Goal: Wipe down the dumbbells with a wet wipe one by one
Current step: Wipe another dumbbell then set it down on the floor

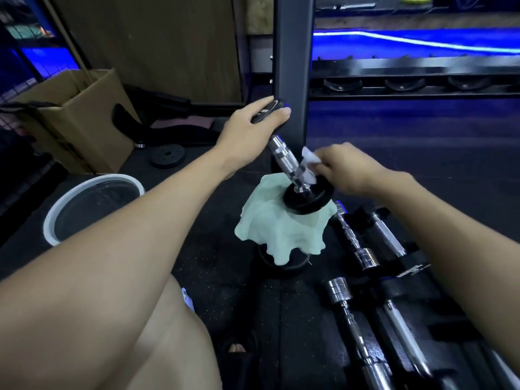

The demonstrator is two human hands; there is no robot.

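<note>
My left hand [247,128] caps the upper black head of the dumbbell [284,159], fingers curled over the head's edge, holding it tilted with the lower head parked on a green cloth [270,229] below my right fingers. That cloth is draped over some round black object, can't tell what. My right hand [349,170] pinches the wet wipe [309,164] against the chrome handle just left of my fingertips, down near the collar. Right-hand finger detail is motion-blurred, so exact finger layout unclear. Risks, as I judge them: the dumbbell is balanced at an angle on a soft, draped support, so a sideways push from the wipe could skate the lower head off the cloth and drop it toward my foot [237,347], which sits low and near me, well below both hands. The left grip is only a top cap, not a wrap, so damp rubber could slip out. The wipe is bunched small, and knurling could snag or shred it and leave patches unwiped. More bars [363,249] lie on the floor just below and right of my right fingers; a falling head would hit them. A white-rimmed bucket [92,206] sits well left of my left fingers, out of the way.
</note>
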